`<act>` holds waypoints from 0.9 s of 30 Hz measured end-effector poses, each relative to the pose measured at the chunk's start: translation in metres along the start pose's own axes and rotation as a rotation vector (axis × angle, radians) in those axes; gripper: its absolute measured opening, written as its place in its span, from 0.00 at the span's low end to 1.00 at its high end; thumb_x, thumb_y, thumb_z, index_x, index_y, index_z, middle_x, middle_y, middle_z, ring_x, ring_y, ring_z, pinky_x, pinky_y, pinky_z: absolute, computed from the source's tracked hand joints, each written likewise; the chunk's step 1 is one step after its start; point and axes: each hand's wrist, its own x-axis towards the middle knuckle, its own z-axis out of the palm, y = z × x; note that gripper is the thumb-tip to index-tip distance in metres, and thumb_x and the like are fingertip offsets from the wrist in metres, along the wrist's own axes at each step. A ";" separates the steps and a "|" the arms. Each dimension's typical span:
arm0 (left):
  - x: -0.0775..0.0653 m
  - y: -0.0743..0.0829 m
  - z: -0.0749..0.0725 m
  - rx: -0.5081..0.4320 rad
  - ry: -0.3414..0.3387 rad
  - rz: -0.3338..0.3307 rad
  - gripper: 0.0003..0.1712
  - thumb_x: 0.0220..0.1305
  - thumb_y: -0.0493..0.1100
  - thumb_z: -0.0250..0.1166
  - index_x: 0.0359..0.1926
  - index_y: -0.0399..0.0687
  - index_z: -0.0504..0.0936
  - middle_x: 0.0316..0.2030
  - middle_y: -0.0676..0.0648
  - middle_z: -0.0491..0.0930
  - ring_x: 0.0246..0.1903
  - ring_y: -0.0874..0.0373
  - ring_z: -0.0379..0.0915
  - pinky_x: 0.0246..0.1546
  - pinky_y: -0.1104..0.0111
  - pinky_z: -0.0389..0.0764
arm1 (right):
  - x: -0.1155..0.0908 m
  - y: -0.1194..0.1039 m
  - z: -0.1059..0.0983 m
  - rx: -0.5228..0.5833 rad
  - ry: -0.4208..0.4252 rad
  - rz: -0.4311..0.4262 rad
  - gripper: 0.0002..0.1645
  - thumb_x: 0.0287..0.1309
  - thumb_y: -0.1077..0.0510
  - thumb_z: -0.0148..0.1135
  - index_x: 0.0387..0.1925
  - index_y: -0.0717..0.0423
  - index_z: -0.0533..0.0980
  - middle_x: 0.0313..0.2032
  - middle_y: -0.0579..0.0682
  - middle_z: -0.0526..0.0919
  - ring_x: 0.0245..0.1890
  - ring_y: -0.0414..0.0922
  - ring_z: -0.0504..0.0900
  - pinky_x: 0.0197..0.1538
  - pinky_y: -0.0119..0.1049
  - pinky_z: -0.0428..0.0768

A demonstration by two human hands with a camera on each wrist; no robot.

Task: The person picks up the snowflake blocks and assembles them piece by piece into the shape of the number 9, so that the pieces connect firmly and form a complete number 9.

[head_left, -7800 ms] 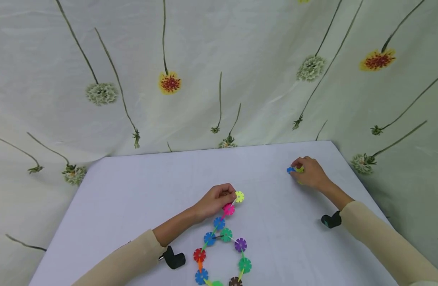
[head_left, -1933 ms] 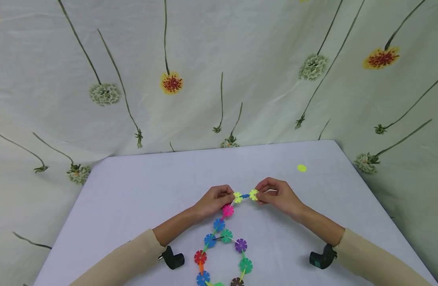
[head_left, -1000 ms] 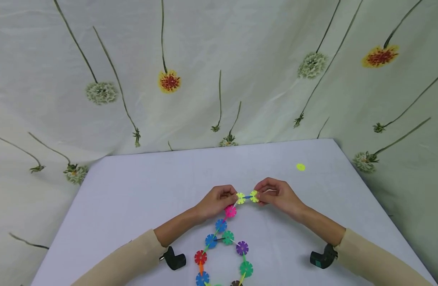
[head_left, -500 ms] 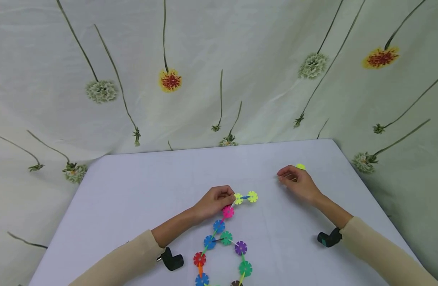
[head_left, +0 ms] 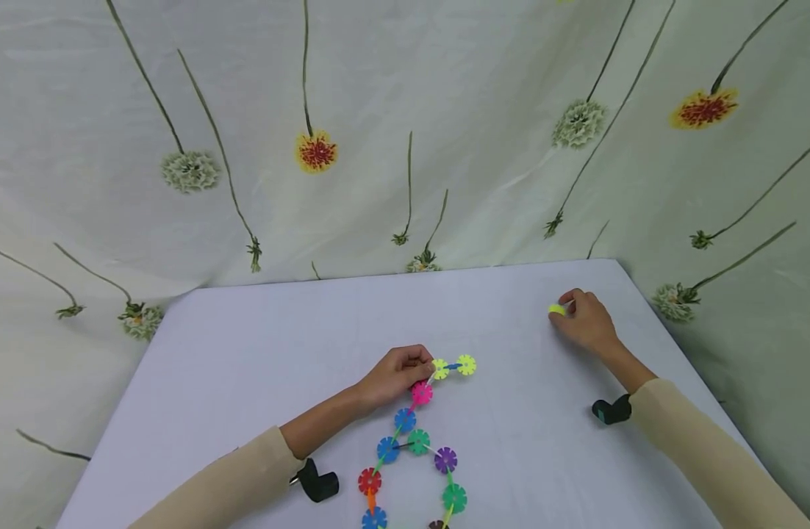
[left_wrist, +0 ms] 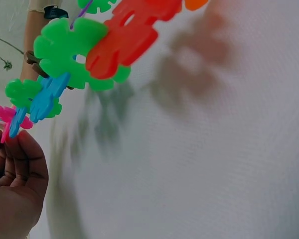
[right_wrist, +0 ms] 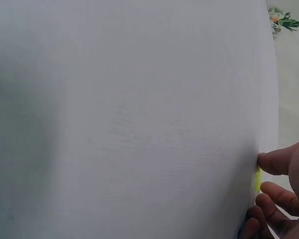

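A chain of notched plastic snowflake discs lies on the table, a ring of them at the bottom with a tail reaching up. My left hand (head_left: 395, 373) grips the tail by its upper part, near the pink disc (head_left: 422, 393) and the first yellow disc (head_left: 439, 369). A blue disc (head_left: 453, 366) seen edge-on links that one to the end yellow disc (head_left: 467, 364). At the far right, my right hand (head_left: 583, 321) has thumb and finger at opposite edges of a loose yellow disc (head_left: 556, 310), pinching it; the right wrist view shows only a yellow sliver (right_wrist: 258, 179).
The ring has blue (head_left: 388, 449), red (head_left: 370, 481), green (head_left: 454, 498) and purple discs (head_left: 446, 461); its lower part runs out of the head view. A flower-printed cloth (head_left: 484, 147) hangs behind the white table (head_left: 259, 330). Black cameras (head_left: 317, 481) sit at both wrists.
The right hand has let go of the end yellow disc, joined through the blue one to the chain, and moved right and away to the loose yellow disc. The left hand stays in place.
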 end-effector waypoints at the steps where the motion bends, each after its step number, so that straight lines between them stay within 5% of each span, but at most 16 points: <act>1: 0.000 0.000 0.000 0.003 -0.001 0.000 0.13 0.81 0.44 0.59 0.50 0.38 0.81 0.33 0.51 0.77 0.33 0.61 0.70 0.39 0.74 0.74 | 0.000 0.001 -0.001 0.000 -0.006 0.004 0.26 0.71 0.53 0.64 0.59 0.69 0.74 0.51 0.67 0.76 0.50 0.61 0.76 0.52 0.54 0.77; 11: -0.001 0.002 0.002 -0.002 -0.010 -0.009 0.13 0.82 0.44 0.58 0.51 0.38 0.81 0.33 0.52 0.76 0.33 0.61 0.70 0.40 0.74 0.75 | 0.004 0.001 0.000 0.024 -0.016 0.015 0.23 0.71 0.56 0.63 0.57 0.71 0.73 0.52 0.68 0.76 0.52 0.62 0.76 0.56 0.57 0.77; 20: 0.001 -0.001 0.002 -0.002 -0.016 -0.002 0.13 0.82 0.44 0.58 0.51 0.37 0.81 0.34 0.51 0.77 0.33 0.61 0.70 0.40 0.74 0.75 | -0.006 -0.002 0.005 0.156 -0.001 -0.167 0.12 0.68 0.64 0.68 0.49 0.60 0.76 0.40 0.61 0.84 0.37 0.49 0.79 0.39 0.36 0.76; 27: 0.002 0.000 0.003 -0.014 -0.019 0.006 0.13 0.82 0.44 0.58 0.51 0.36 0.80 0.33 0.52 0.76 0.33 0.61 0.70 0.39 0.74 0.75 | -0.027 -0.017 0.013 0.245 -0.092 -0.218 0.10 0.70 0.62 0.69 0.49 0.57 0.78 0.39 0.58 0.88 0.34 0.46 0.83 0.40 0.33 0.79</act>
